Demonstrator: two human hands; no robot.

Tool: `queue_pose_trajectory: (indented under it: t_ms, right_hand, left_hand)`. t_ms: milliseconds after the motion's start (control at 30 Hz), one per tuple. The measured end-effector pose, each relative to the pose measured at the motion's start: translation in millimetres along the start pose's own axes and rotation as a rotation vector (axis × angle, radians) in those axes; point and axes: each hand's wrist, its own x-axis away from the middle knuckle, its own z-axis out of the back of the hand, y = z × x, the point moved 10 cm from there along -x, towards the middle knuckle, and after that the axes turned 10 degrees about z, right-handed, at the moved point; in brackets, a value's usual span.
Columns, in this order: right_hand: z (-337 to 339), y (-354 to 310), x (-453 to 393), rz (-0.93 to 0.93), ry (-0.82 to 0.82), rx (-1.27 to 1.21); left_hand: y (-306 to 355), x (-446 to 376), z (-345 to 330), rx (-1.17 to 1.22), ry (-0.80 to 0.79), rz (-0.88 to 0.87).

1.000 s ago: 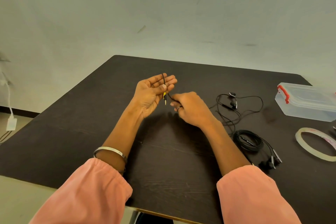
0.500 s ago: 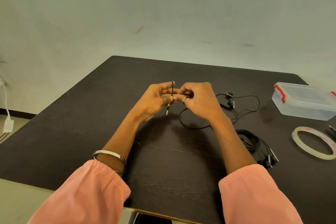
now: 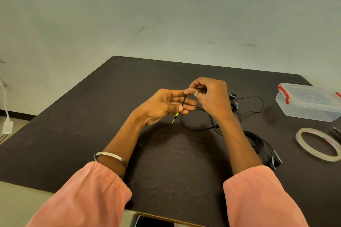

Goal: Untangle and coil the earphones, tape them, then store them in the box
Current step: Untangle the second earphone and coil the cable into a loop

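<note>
Mid-frame, left hand (image 3: pixel 162 106) pinches the cord (image 3: pixel 195 127) just above its plug (image 3: pixel 175 117); right hand (image 3: pixel 210 96) grips the next stretch, slack looping onto the table (image 3: pixel 110 116). Light, limp, springy wire: likely best held at the plug, wound round fingers

A dark wooden desk (image 3: pixel 166 167) lies under the hands and reaches far to both sides of them. Behind the hands stands a pale grey-green wall (image 3: pixel 166 14). Far left of the hands, beyond the desk edge, a white charger (image 3: pixel 7 127) hangs on its cable.
</note>
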Motion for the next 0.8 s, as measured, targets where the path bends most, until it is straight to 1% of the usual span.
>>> queue_pose_trajectory:
  t_ms: [100,200,300,400,500,567,600,667,733,800]
  right_hand:
    - [4.8,2.1,0.7,-0.002,0.062,-0.035]
    - [5.9,-1.0,2.2,0.001,0.102,-0.150]
    - [5.2,2.2,4.4,-0.054,0.138,-0.255]
    - [0.4,9.3,5.7,-0.108,0.140,-0.281]
    - [-8.8,11.1,7.4,-0.132,0.115,-0.318]
    - [-19.2,10.7,9.7,-0.161,0.043,-0.307]
    - [-26.2,8.1,10.9,-0.156,-0.023,-0.271]
    - [-42.8,-1.0,13.8,-0.107,-0.180,-0.197]
    - [-59.8,-15.0,16.5,-0.015,-0.328,-0.134]
    - [-72.2,-27.2,18.0,0.056,-0.413,-0.090]
  left_hand:
    - [1.1,1.1,-3.1,0.044,-0.037,0.006]
    - [4.0,4.1,-4.8,0.095,-0.071,-0.009]
    - [9.0,7.1,-3.5,0.184,-0.098,-0.037]
    - [13.1,9.7,-3.1,0.290,-0.127,-0.062]
    - [19.1,11.6,0.6,0.358,-0.108,-0.120]
    - [27.4,14.2,10.1,0.473,-0.073,-0.197]
    - [32.0,16.2,18.0,0.540,-0.042,-0.245]
    - [36.1,19.1,38.5,0.631,0.069,-0.314]
    - [32.8,20.2,58.1,0.646,0.211,-0.334]
    - [26.0,19.3,68.1,0.585,0.319,-0.312]
